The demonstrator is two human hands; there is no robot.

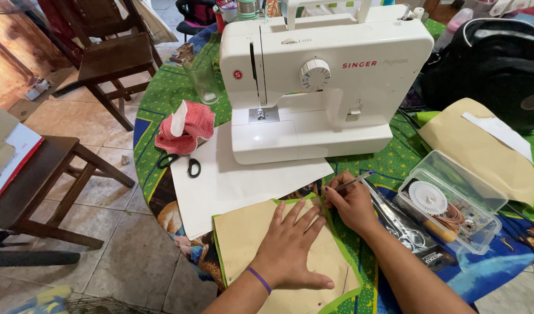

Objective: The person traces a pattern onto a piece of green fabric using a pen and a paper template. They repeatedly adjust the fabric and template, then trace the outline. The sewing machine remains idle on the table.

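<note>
Left hand [291, 243] flat, fingers spread, pressing the tan paper pattern piece [261, 232] on green fabric at the table's near edge. Right hand [351, 202] pinches a slim pen [349, 184], tip at the pattern's upper edge, just below the white sewing machine [325, 81].

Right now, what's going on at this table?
A person is marking a tan paper pattern that lies on green fabric at the table's near edge. The left hand presses flat on the pattern; the right hand holds a pen at the pattern's top edge. A white sewing machine stands behind, on a white sheet, with nobody touching it. Scissors and a red checked cloth lie to the left, a clear box of sewing bits to the right.
</note>
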